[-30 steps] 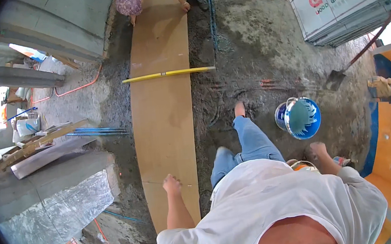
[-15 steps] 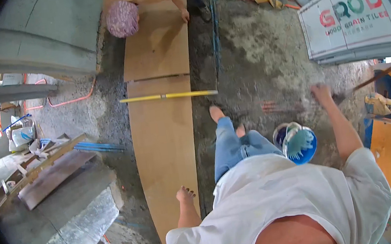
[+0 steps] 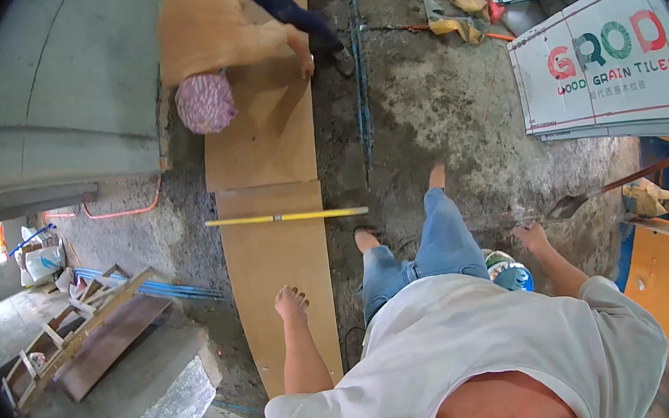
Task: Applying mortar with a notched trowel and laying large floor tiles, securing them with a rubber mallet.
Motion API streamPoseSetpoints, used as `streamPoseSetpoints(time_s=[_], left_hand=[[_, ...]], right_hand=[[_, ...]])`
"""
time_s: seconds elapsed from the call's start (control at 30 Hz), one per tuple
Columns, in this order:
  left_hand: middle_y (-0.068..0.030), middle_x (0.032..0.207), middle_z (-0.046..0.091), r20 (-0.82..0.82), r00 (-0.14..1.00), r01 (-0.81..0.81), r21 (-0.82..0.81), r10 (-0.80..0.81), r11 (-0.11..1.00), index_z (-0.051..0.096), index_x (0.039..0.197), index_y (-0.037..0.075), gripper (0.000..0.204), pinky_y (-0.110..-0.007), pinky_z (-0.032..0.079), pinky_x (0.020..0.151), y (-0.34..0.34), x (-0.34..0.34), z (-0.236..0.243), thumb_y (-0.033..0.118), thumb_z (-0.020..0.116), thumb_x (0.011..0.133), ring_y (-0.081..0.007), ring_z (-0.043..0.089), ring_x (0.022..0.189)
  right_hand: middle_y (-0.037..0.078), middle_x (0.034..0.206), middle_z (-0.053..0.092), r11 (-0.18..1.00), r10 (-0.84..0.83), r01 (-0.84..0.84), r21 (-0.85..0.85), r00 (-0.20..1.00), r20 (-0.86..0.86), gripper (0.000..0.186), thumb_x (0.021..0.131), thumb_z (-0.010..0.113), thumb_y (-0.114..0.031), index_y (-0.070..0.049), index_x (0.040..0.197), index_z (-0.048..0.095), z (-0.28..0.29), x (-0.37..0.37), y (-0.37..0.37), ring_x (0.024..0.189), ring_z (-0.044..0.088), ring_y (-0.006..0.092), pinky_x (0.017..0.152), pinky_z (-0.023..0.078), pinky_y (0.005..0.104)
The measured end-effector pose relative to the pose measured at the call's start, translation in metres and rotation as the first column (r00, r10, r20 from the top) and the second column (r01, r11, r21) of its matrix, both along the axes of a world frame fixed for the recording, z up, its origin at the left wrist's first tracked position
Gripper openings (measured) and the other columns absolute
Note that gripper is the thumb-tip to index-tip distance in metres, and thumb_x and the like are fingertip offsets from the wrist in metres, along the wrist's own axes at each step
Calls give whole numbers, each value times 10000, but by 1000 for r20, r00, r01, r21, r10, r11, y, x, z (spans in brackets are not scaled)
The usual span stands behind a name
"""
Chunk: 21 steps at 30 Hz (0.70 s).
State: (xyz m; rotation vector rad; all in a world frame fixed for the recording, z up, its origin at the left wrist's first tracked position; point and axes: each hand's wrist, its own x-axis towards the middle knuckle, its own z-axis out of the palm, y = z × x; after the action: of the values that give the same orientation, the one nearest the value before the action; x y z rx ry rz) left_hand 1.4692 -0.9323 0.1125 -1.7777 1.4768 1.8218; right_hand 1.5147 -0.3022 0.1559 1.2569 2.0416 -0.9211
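L fingers (image 3: 299, 298) half-curled abv board (image 3: 277, 253).

We see two smooth tan panels, a near panel (image 3: 273, 254) and a far panel (image 3: 268, 146), lying flat end to end on the rough grey floor (image 3: 439, 104), with a thin dark seam between them. A slim yellow level (image 3: 310, 215) lies crosswise on the near panel, just below the seam, overhanging both long edges, farther on the right.
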Motion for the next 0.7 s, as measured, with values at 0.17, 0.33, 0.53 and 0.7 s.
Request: streamPoseSetpoints(time_s=[0.17, 0.33, 0.53, 0.7], left_hand=[[-78, 817, 539, 52, 998, -14, -76, 18, 997, 519, 965, 86, 116, -344, 342, 400, 71, -88, 8, 154, 495, 874, -215, 492, 544], [-74, 840, 498, 76, 993, 102, -89, -96, 991, 472, 1012, 81, 191, -349, 399, 483, 145, -145, 20, 209, 505, 874, -210, 489, 581], [-95, 891, 533, 189, 982, 55, -182, -20, 982, 513, 1045, 62, 211, -379, 394, 512, 216, -211, 30, 191, 515, 877, -248, 510, 641], [-121, 951, 527, 267, 963, 69, -94, -42, 993, 502, 1074, 57, 256, -388, 411, 533, 235, -220, -3, 227, 498, 883, -263, 510, 698]], right_hand=[[95, 646, 602, 998, -44, 38, -51, 993, -108, 242, 731, 663, -232, -7, 813, 636, -105, 23, 157, 510, 572, 191, 461, 448, 335], [93, 638, 590, 842, -504, 455, -290, 855, -121, 231, 740, 663, -223, 2, 745, 609, -79, -61, 208, 489, 557, 208, 429, 404, 342], [89, 606, 588, 981, -186, 168, -92, 950, -250, 304, 764, 634, -276, 17, 696, 592, -74, -172, 330, 462, 549, 201, 425, 405, 334], [85, 581, 592, 993, 114, -91, 81, 932, -343, 343, 807, 593, -325, 9, 738, 628, -2, -402, 332, 453, 539, 169, 465, 424, 287]])
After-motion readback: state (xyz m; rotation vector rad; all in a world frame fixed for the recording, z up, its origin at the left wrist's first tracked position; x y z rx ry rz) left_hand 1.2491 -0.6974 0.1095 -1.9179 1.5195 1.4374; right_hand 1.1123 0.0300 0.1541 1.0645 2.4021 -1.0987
